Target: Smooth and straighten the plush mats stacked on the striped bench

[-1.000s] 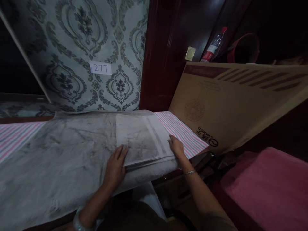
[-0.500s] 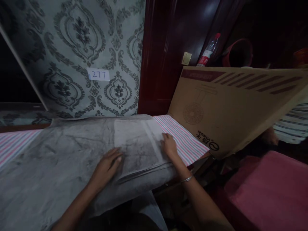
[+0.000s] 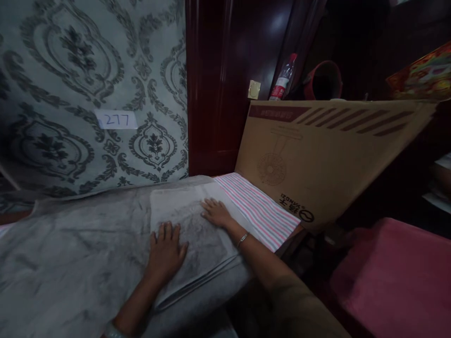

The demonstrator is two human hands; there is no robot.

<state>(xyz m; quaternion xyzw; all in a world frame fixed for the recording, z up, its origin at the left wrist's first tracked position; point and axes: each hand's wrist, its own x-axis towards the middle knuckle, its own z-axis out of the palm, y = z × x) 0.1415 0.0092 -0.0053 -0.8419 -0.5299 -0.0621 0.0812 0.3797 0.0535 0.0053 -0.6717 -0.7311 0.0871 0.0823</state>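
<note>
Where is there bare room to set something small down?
Bare patches: the pink-and-grey striped cloth, between the folded grey cloth and the brown cardboard box; the spread grey cloth, left of the left hand. Crowded: the folded grey cloth, under that hand and the right hand.

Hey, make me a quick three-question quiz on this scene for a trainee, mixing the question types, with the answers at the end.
1. Multiple choice: the left hand lies on
a) the carton
b) the folded cloth
c) the striped cloth

2. True or false: the right hand is closed around the bottle.

3. Fill the gap: the note on the wall reads ___.

Key: 1 b; 2 false, it lies spread on the folded cloth; 3 277.
</note>
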